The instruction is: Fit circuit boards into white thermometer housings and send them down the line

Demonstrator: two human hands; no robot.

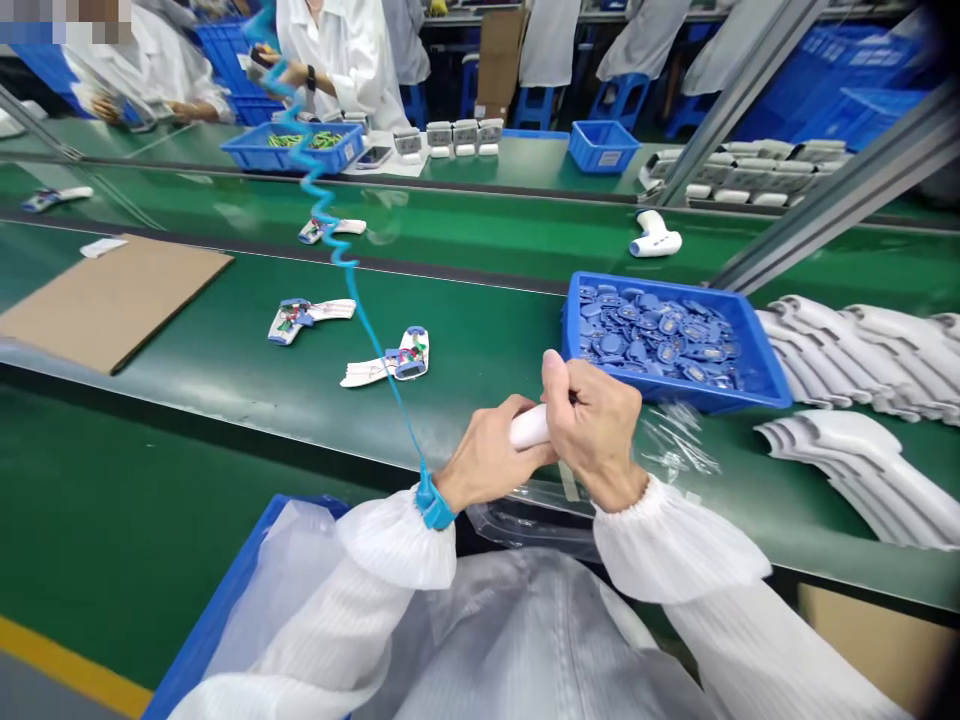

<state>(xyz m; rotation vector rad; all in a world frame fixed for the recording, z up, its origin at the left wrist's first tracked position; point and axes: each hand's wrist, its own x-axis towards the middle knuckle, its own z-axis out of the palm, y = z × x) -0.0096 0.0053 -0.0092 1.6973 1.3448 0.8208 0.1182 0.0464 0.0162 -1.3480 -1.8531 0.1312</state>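
Close to the table's front edge, my left hand [495, 450] wraps round a white plastic housing [531, 428]. My right hand [596, 425] closes over its other end, thumb raised on top. The hands hide most of the housing. A blue wrist strap [433, 500] with a coiled cord [322, 205] circles my left wrist. Beyond that hand lie two opened, gun-shaped thermometer halves with wires and circuit boards: the nearer half [405, 358] and the farther half [300, 318]. Just past my right hand stands a blue bin [675, 395] of small blue plastic parts [652, 325].
White curved shells [855, 450] lie in stacks at the right. Brown cardboard [112, 300] rests at the left. A conveyor [480, 225] carries an assembled white device [655, 235]. Slanted metal posts [817, 200] rise at the right. Co-workers in white coats [345, 60] are across the line.
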